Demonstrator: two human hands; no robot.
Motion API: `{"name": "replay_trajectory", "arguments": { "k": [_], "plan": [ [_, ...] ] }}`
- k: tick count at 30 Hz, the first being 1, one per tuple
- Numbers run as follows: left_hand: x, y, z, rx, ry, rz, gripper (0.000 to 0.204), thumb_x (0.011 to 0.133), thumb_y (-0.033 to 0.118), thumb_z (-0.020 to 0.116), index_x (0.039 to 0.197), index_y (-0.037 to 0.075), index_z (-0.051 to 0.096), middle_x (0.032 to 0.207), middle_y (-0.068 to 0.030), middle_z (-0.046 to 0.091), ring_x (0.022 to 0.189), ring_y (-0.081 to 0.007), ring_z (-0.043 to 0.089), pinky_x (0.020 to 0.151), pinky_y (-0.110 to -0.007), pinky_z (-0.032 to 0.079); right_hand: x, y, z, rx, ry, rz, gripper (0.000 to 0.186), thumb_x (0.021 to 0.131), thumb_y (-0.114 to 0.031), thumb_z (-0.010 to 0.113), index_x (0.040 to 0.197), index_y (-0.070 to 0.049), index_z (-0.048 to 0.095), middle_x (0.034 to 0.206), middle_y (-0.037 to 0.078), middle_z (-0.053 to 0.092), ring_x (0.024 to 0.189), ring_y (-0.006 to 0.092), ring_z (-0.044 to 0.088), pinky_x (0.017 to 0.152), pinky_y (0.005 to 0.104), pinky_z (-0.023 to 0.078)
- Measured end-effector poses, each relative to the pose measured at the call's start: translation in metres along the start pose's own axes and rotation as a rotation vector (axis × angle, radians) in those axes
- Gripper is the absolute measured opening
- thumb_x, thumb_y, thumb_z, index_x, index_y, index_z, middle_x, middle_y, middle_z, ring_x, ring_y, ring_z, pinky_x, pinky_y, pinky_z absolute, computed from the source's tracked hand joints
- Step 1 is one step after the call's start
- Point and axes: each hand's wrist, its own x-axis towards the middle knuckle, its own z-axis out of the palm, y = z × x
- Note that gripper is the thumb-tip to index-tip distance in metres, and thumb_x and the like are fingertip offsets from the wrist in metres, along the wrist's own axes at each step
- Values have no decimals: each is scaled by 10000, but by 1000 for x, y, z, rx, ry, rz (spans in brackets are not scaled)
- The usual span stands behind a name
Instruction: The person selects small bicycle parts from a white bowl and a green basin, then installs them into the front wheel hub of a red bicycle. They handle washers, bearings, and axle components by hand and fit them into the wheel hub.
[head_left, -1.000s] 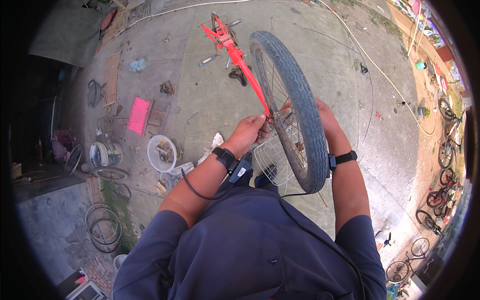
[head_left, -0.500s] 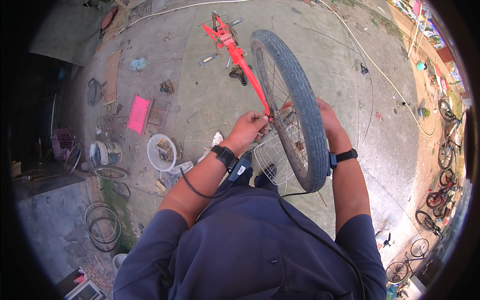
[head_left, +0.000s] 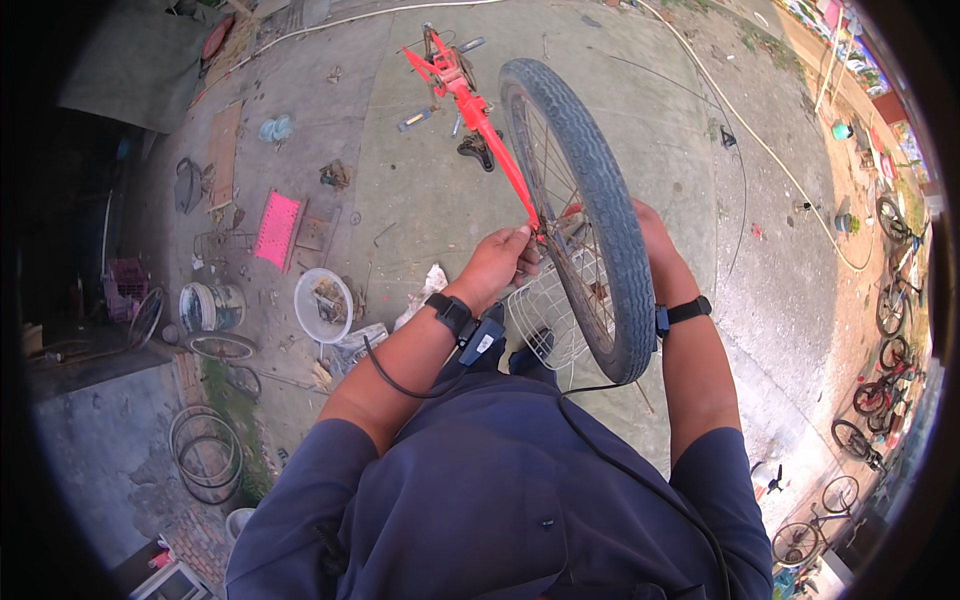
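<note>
An upside-down bicycle stands in front of me, its red frame (head_left: 487, 130) reaching away and its black-tired wheel (head_left: 601, 210) upright near my body. My left hand (head_left: 500, 264) is closed at the wheel's hub, beside the near end of the red frame; what its fingers pinch is too small to make out. On the wheel's other side is my right hand (head_left: 648, 234), mostly hidden by the tire, with its fingers out of sight around hub height. Below the wheel a white wire basket (head_left: 535, 318) shows. The saddle (head_left: 476, 150) lies low beside the frame.
To the left are a white bucket (head_left: 323, 304) with scraps inside, a pink woven seat (head_left: 278, 229), a paint-stained bucket (head_left: 212, 306) and loose tires (head_left: 205, 453). A pale hose (head_left: 775, 150) crosses the ground at right. Several bicycles (head_left: 880, 395) line the right edge.
My left hand has shifted very slightly, its wrist turning a little. The wheel, frame and right hand stay almost where they were.
</note>
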Motion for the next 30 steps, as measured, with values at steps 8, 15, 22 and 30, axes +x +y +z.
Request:
{"name": "replay_trajectory", "arguments": {
  "k": [8, 15, 22, 30],
  "plan": [
    [-2, 2, 0, 24, -17, -19, 286, 1050, 330, 497, 1088, 62, 592, 953, -52, 648, 813, -150, 649, 667, -294, 478, -9, -5, 3, -3, 10, -68, 365, 966, -406, 629, 1030, -47, 650, 844, 9, 638, 700, 88, 580, 610, 234, 456],
    [-1, 1, 0, 56, 12, -5, 296, 1048, 341, 499, 1066, 61, 595, 944, -51, 652, 813, -149, 649, 667, -295, 478, -9, -10, 7, 34, 23, -24, 318, 971, -370, 628, 1017, -57, 661, 844, -1, 637, 708, 82, 577, 616, 239, 465],
    [-2, 0, 2, 111, 20, 141, 321, 1043, 370, 508, 1051, 61, 593, 921, -46, 647, 802, -146, 646, 665, -301, 480, -11, -12, 5, -28, 1, -5, 325, 974, -373, 624, 1032, -54, 655, 856, -3, 643, 716, 83, 583, 624, 248, 478],
    [-1, 3, -2, 59, -18, 13, 313, 1038, 360, 522, 1063, 58, 601, 924, -43, 647, 810, -142, 647, 658, -283, 473, -18, -17, 11, 50, 41, -31, 367, 973, -413, 624, 959, -48, 656, 802, 5, 631, 685, 85, 572, 611, 244, 468]
  ]
}}
